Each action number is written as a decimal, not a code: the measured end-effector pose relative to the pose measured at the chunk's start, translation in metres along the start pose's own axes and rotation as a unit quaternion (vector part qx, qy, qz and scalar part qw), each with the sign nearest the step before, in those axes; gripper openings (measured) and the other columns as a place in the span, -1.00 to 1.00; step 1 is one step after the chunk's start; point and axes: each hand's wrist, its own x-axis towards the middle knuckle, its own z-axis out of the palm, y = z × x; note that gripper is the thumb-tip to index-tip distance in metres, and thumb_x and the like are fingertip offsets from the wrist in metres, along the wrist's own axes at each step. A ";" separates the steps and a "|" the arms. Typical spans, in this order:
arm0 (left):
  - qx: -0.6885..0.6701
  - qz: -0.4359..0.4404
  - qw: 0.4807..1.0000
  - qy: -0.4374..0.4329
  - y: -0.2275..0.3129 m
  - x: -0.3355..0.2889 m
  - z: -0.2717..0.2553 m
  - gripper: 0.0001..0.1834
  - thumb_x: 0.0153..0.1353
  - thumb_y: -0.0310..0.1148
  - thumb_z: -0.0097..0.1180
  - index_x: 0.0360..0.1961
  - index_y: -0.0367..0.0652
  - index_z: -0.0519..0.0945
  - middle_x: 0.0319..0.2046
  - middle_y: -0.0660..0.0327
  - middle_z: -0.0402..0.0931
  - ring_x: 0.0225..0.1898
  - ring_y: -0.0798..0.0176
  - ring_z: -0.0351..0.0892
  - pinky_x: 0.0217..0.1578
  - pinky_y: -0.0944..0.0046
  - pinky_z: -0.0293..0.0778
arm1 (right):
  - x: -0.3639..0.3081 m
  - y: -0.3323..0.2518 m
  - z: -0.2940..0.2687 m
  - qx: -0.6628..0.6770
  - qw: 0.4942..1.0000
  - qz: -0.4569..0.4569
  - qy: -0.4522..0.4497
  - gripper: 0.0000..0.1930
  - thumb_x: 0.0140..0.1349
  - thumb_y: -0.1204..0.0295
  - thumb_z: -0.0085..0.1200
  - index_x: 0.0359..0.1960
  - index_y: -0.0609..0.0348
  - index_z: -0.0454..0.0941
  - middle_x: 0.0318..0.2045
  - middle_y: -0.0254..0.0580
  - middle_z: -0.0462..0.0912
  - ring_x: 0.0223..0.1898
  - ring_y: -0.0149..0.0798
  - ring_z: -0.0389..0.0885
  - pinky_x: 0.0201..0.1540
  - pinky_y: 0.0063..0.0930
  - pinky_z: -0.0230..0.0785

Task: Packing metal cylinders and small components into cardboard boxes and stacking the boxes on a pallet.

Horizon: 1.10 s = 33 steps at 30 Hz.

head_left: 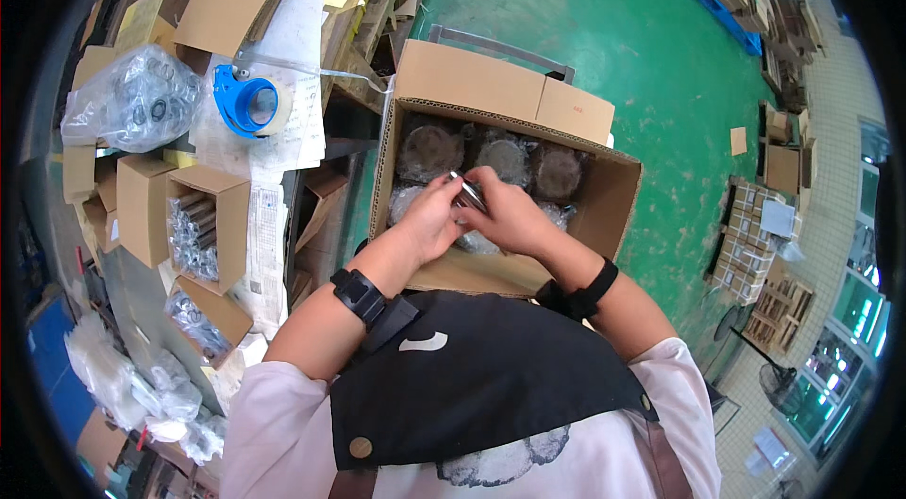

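Both of my hands are together over an open cardboard box (604, 225). Between them is a small, shiny metal piece (468, 192), dark and rounded; its exact kind does not show. The fingers of my left hand (432, 218) are closed on its left side. From the right, my right hand (507, 216) grips the same piece, fingers bent round it. Below the hands, inside the box, sit several round, brownish parts (431, 152) in clear plastic wrap. My hands and wrists cover some of the box's near contents.
On the left, a cluttered bench holds a blue tape dispenser (247, 103), a plastic bag of metal rings (142, 98), paper sheets and a small carton (203, 225) of metal parts. Green floor (576, 8) lies beyond the box. Stacked cartons (746, 240) and a fan (780, 384) stand right.
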 end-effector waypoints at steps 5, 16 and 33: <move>0.701 -0.045 0.711 0.035 -0.001 -0.010 0.001 -0.58 0.25 -0.32 -0.11 0.15 -0.02 0.34 -0.16 0.14 0.55 -0.14 0.15 0.56 -0.08 0.07 0.46 | -0.005 0.055 -0.024 0.087 0.994 0.051 -0.033 -0.66 0.12 0.42 -0.02 -0.07 0.28 0.51 -0.44 -0.15 0.60 -0.41 -0.30 0.54 -0.31 -0.42 0.42; 0.907 -0.072 0.415 0.017 -0.011 -0.012 -0.015 -0.58 0.22 -0.14 -0.05 -0.04 -0.18 0.56 -0.09 0.05 0.58 -0.03 0.02 0.57 -0.03 0.07 0.45 | 0.024 0.007 0.039 -0.323 0.946 -0.002 -0.039 -0.77 0.12 0.38 0.06 -0.22 0.21 0.42 -0.35 0.15 0.63 -0.29 -0.05 0.67 -0.39 -0.21 0.53; 0.586 0.201 0.785 0.002 0.032 -0.171 -0.037 -0.66 0.27 -0.21 0.05 -0.09 -0.27 0.54 -0.36 0.13 0.58 -0.34 0.27 0.56 -0.28 0.28 0.46 | 0.009 0.065 -0.002 -0.465 0.855 -0.072 -0.218 -0.82 0.06 0.42 0.00 -0.45 0.19 0.65 -0.38 0.04 0.66 -0.27 0.00 0.65 -0.19 -0.19 0.51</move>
